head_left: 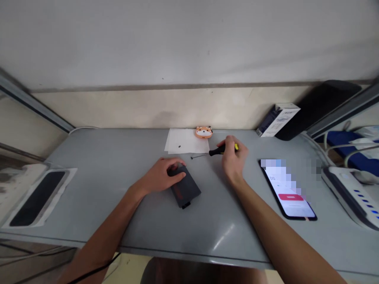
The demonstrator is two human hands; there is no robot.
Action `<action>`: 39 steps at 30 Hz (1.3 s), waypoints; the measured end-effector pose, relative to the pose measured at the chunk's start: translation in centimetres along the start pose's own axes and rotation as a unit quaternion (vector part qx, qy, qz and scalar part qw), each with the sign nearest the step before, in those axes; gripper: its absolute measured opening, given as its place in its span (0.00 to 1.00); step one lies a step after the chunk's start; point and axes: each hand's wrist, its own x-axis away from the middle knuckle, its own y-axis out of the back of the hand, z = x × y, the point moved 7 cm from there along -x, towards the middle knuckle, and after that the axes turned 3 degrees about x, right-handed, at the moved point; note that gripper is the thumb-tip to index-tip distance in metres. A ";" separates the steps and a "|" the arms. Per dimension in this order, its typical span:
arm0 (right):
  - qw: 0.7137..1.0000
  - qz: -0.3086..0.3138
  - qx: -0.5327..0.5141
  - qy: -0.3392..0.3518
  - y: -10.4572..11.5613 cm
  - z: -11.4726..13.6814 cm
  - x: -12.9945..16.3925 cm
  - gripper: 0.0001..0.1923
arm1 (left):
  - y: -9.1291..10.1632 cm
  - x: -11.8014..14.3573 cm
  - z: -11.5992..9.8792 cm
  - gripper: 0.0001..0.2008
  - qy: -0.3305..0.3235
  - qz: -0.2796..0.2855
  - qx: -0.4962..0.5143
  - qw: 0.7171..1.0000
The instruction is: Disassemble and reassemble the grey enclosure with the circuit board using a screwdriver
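Note:
A flat dark grey box-shaped device (186, 188) with faint red marking lies on the grey table, a small black connector sticking out of its near end. My left hand (164, 173) grips its far left side, thumb on top and fingers round the edge. In my right hand (233, 156) is a screwdriver (217, 151) with a black and yellow handle, its thin shaft pointing left. A small dark screw seems to sit at the shaft's tip, just beyond the device. Another tiny dark piece (179, 146) rests on white paper (186, 142) behind the device.
An orange animal-faced case (203, 132) sits at the paper's back right corner. To the right lie a lit phone (288, 193) and a white power strip (352, 193). A small carton (280, 119) leans beside a black cylinder (319, 110). At left is a dark flat item (38, 197) on white wrapping.

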 end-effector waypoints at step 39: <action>0.973 -0.050 -0.122 -0.191 -0.4 -3.4 0.0 0.15 | 4.6 -6.6 2.7 0.11 0.001 -0.152 -0.168 0.974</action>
